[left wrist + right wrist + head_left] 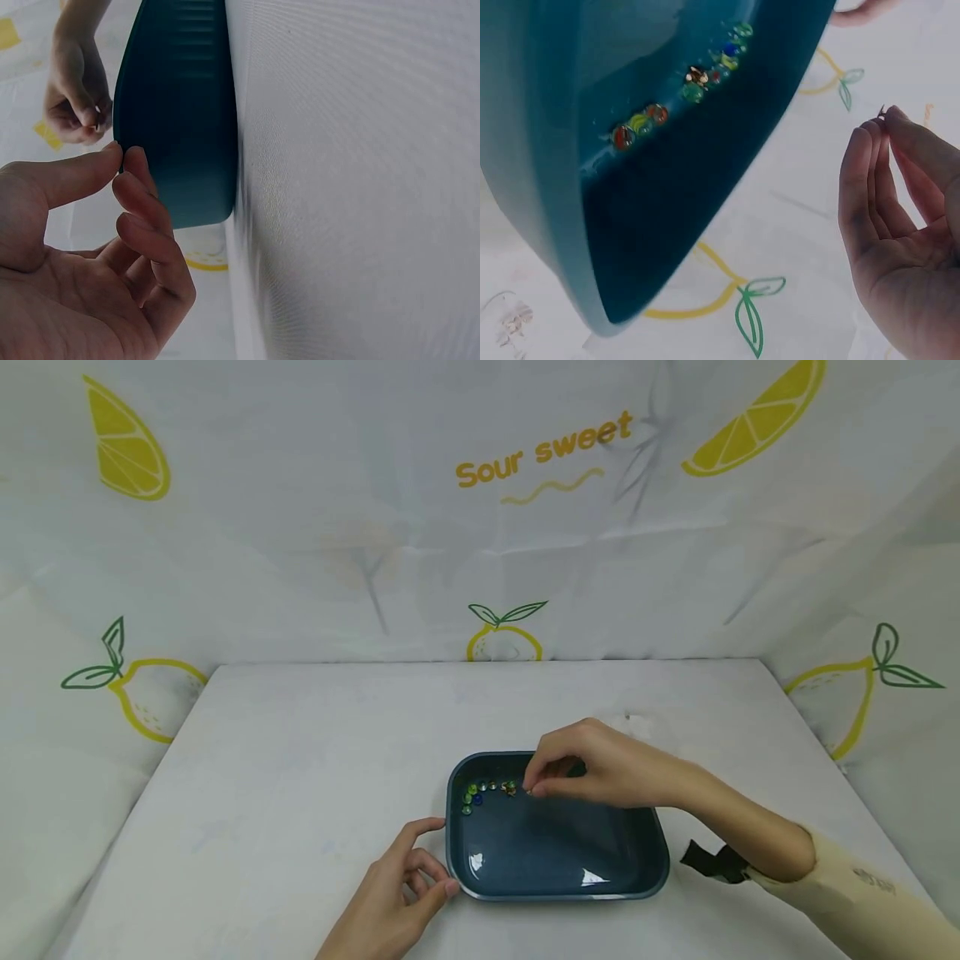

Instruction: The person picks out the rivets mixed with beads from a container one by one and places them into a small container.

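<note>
Possibly my right hand, pinching a tiny piece, misplaces it if my loose-fingered left hand jolts the tray.

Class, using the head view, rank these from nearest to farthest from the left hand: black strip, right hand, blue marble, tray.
1. Tray: left edge touching the left hand.
2. Blue marble: inside, near the far-left corner.
3. Right hand: over the tray's far side.
4. Black strip: right of the tray.
</note>
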### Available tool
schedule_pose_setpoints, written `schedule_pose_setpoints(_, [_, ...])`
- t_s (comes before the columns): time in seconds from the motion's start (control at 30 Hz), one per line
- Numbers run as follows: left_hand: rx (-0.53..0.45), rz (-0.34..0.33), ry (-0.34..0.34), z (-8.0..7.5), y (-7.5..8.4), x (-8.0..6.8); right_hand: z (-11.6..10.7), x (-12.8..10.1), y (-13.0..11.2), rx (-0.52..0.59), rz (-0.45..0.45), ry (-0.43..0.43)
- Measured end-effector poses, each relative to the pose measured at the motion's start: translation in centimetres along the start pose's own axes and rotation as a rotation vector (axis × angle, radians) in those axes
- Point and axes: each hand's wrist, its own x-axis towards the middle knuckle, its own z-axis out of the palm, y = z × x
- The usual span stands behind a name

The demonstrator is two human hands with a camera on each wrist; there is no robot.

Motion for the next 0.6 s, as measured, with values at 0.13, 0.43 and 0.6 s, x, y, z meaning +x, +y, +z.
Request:
schedule_pose_setpoints(0.13, [0.000, 0.005, 0.004, 0.0, 0.0, -0.1, -0.4, -0.6, 0.2, -0.006, -0.012, 0.038])
schedule_pose_setpoints(0.43, [-0.005, -0.005, 0.005, 0.0, -0.1, -0.1, -1.3, -1.5, 0.3, -0.002, -0.024, 0.127])
schedule_pose_setpoints(0.6, [-0.006, -0.022, 0.007, 0.1, -0.1, 0.0, -1.6, -1.9, 0.4, 0.002, -0.046, 0.182])
